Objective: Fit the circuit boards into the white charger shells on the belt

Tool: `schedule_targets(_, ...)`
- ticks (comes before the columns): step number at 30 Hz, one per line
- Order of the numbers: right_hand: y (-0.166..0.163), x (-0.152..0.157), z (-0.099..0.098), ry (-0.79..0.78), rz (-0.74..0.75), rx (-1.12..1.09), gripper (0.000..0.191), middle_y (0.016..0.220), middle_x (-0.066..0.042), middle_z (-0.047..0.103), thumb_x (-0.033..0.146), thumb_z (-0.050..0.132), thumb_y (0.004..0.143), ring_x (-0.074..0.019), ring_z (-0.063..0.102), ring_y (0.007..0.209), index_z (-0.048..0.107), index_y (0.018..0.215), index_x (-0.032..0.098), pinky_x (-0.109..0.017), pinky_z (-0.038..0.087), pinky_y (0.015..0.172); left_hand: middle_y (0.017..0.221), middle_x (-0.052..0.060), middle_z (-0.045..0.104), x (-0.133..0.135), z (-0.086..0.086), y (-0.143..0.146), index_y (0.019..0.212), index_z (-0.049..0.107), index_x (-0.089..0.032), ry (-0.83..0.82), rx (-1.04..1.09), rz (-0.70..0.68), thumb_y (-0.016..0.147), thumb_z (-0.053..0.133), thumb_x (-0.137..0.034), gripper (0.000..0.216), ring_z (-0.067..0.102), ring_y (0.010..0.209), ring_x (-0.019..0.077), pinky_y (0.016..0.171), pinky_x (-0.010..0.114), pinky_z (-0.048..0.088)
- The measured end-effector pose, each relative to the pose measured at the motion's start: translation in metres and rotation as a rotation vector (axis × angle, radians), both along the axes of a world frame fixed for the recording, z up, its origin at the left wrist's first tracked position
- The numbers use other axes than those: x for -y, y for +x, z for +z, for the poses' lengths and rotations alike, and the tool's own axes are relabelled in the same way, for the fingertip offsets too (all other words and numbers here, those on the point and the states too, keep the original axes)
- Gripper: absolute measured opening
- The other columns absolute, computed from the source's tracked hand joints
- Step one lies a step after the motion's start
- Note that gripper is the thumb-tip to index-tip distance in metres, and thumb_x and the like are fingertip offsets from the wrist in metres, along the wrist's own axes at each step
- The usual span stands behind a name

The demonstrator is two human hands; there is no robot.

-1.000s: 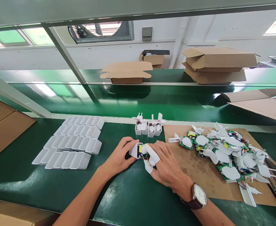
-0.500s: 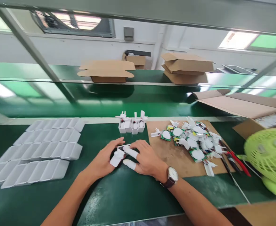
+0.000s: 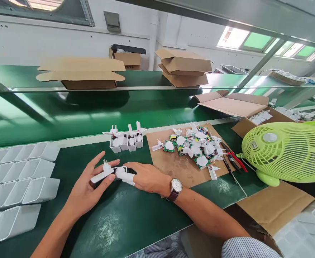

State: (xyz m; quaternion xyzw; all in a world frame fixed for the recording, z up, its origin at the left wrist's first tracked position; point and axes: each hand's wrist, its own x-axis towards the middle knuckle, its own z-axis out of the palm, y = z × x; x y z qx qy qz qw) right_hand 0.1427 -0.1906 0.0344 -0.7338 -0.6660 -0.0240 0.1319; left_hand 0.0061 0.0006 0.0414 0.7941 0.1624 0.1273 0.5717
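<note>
My left hand [image 3: 86, 191] pinches a white plug piece [image 3: 101, 174] with two prongs pointing up, between thumb and fingers. My right hand [image 3: 150, 179], with white finger covers on its fingertips, closes around a small white case [image 3: 116, 169] right beside the plug piece. The case is largely covered by those fingers, and its inside looks dark. Whether plug piece and case are joined, I cannot tell. Just beyond both hands, several white cases [image 3: 123, 145] stand in a row with plug parts sticking out on top.
Rows of white open cases [image 3: 41, 188] lie at the left. Green circuit boards with white parts [image 3: 196, 147] are heaped on a cardboard sheet [image 3: 161, 161]. Red-handled pliers [image 3: 240, 163] and a green fan [image 3: 283, 154] stand at the right. Cardboard boxes [image 3: 184, 66] sit on the shelf behind.
The view has swung to the right. My left hand has opened out a little and turned the plug piece so its prongs show upward. My right hand stays around the case.
</note>
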Motion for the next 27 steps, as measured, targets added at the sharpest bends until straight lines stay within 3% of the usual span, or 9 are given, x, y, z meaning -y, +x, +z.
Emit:
schedule_targets(5,-0.006,0.004,0.001,0.215,-0.045,-0.115,0.031,0.13,-0.014,0.066,0.024,0.057,0.098,-0.0227,0.067,0.113,0.061,0.128,0.017,-0.033,0.061,0.089,0.143,0.017,0.063,0.003,0.003,-0.002,0.16,0.02,-0.029,0.068,0.122,-0.047,0.084,0.078,-0.049,0.098,0.062,0.132,0.0323,0.104,0.053,0.056)
schedule_targets(7,-0.008,0.005,-0.002,0.285,-0.053,-0.17,0.027,0.123,-0.013,0.067,0.021,0.059,0.096,-0.0224,0.069,0.107,0.064,0.123,0.017,-0.033,0.062,0.085,0.144,0.016,0.061,0.004,0.003,-0.003,0.16,0.021,-0.03,0.091,0.167,-0.054,0.082,0.081,-0.045,0.1,0.063,0.129,0.0303,0.104,0.05,0.056)
schedule_targets(11,-0.01,0.001,-0.008,0.29,-0.041,-0.206,0.018,0.112,-0.011,0.069,0.016,0.06,0.094,-0.0199,0.071,0.087,0.067,0.111,0.018,-0.029,0.061,0.067,0.124,0.008,0.07,0.005,0.001,-0.003,0.155,0.032,-0.031,0.166,0.15,-0.021,0.086,0.077,-0.035,0.082,0.07,0.105,0.0204,0.096,0.041,0.06)
schedule_targets(14,-0.013,-0.002,-0.008,0.287,-0.061,-0.246,0.026,0.115,-0.011,0.069,0.015,0.055,0.096,-0.0209,0.072,0.089,0.063,0.12,0.019,-0.032,0.063,0.071,0.105,0.003,0.07,0.003,0.001,-0.003,0.148,0.044,-0.028,0.178,0.122,-0.038,0.09,0.07,-0.031,0.063,0.07,0.097,0.0179,0.092,0.037,0.06)
schedule_targets(18,-0.014,-0.002,-0.004,0.314,-0.058,-0.288,0.035,0.114,-0.01,0.069,0.014,0.052,0.098,-0.0214,0.072,0.095,0.057,0.132,0.023,-0.035,0.064,0.08,0.108,0.003,0.068,-0.002,0.002,-0.005,0.136,0.055,-0.028,0.196,0.083,-0.1,0.091,0.07,-0.032,0.048,0.069,0.094,0.0177,0.091,0.036,0.06)
schedule_targets(23,-0.013,-0.003,-0.004,0.367,-0.044,-0.359,0.033,0.112,-0.009,0.069,0.013,0.053,0.098,-0.0196,0.072,0.09,0.054,0.129,0.023,-0.033,0.064,0.076,0.109,0.004,0.066,-0.004,0.003,-0.006,0.13,0.058,-0.028,0.23,0.066,-0.108,0.091,0.07,-0.036,0.041,0.068,0.091,0.0173,0.085,0.033,0.06)
schedule_targets(27,-0.013,-0.005,-0.001,0.321,-0.047,-0.331,0.031,0.115,-0.01,0.068,0.012,0.051,0.097,-0.0209,0.072,0.092,0.056,0.126,0.021,-0.035,0.065,0.078,0.106,0.001,0.065,-0.003,0.006,-0.005,0.128,0.058,-0.029,0.244,0.051,-0.101,0.091,0.07,-0.037,0.04,0.067,0.089,0.0163,0.084,0.032,0.06)
